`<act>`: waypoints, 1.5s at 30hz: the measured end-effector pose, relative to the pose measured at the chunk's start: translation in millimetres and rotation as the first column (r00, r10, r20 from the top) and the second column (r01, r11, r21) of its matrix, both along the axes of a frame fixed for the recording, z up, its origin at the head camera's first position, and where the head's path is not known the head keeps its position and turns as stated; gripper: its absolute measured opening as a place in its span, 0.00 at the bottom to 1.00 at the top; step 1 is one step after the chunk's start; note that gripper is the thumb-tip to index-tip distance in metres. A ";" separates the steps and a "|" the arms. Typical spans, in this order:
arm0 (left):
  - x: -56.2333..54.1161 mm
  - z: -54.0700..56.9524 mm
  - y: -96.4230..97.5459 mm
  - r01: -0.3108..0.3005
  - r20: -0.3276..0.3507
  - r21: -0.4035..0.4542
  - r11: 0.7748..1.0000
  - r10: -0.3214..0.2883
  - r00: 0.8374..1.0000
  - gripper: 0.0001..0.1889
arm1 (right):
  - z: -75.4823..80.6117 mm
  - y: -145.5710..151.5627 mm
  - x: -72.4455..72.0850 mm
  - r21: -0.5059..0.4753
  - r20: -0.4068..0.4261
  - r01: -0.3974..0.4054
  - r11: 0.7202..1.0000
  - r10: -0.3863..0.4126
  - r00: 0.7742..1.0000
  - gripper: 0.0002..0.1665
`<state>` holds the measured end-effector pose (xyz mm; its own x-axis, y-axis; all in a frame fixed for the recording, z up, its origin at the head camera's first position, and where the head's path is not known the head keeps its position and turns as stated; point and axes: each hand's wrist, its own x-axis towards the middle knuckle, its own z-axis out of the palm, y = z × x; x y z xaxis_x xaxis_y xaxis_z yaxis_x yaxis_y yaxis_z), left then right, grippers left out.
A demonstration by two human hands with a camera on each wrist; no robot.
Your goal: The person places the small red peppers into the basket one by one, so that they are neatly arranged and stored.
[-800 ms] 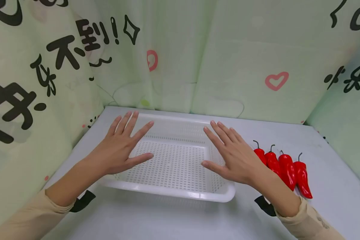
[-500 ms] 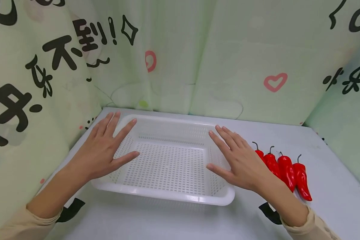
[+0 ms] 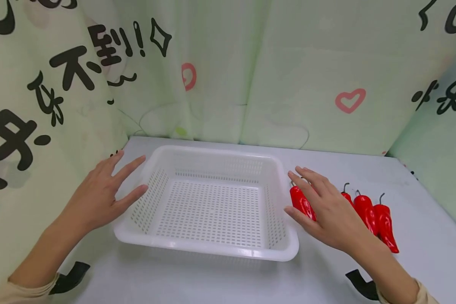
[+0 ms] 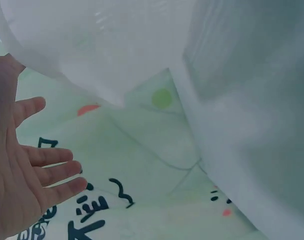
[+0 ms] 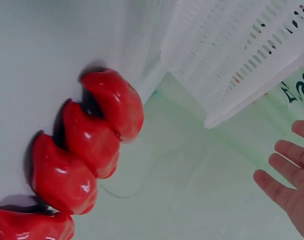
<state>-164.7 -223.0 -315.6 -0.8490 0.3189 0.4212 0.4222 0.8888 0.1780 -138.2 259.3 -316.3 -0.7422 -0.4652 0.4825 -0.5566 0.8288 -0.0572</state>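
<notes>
A white perforated plastic basket (image 3: 205, 249) with nothing in it lies between the two hands in the head view. My left hand (image 3: 99, 196) is at its left side with fingers spread. The thumb overlaps the left rim in this view, and in the left wrist view the basket wall (image 4: 117, 45) shows above the fingers. My right hand (image 3: 328, 215) has its fingers extended, to the right of the basket and above a row of red chili peppers (image 3: 366, 213). It partly hides the row; one pepper (image 3: 302, 203) shows beside its fingers. In the right wrist view several peppers (image 5: 67, 175) lie side by side.
A white tabletop (image 3: 220, 287) carries the basket and the peppers. Pale green cloth (image 3: 296, 76) with hearts and black lettering hangs along the back and both sides. A black strap (image 3: 70, 278) shows at the left wrist, another (image 3: 361, 285) at the right.
Both hands have moved apart, from over the basket outward: the left hand to the left and closer, the right hand to the right over the peppers. Basket and peppers have stayed put.
</notes>
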 end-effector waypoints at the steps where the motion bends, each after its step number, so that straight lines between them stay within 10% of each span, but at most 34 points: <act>1: 0.4 -1.8 -1.8 -0.012 0.020 0.003 1.000 0.012 1.000 0.37 | -1.3 2.2 0.7 -0.004 0.003 0.008 1.000 -0.008 1.000 0.54; 15: -16.3 -19.2 -12.7 0.063 0.117 0.127 0.990 -0.078 0.990 0.35 | -19.8 24.6 -3.5 -0.049 0.111 0.094 0.994 -0.088 0.990 0.51; 28: -40.9 -17.9 -10.6 0.119 0.235 0.149 0.982 -0.152 0.960 0.34 | -32.2 27.4 -26.3 -0.002 0.377 0.159 0.987 -0.147 0.915 0.49; 45: -61.5 -17.4 -8.3 0.108 0.241 0.210 0.972 -0.159 0.958 0.28 | -40.2 25.0 -43.3 0.109 0.451 0.161 0.981 -0.193 0.872 0.46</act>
<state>-226.2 -231.4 -333.0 -0.8910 0.3707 0.2620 0.4529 0.7654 0.4573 -181.5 284.4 -356.5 -0.9450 -0.3242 0.0423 -0.3256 0.9215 -0.2116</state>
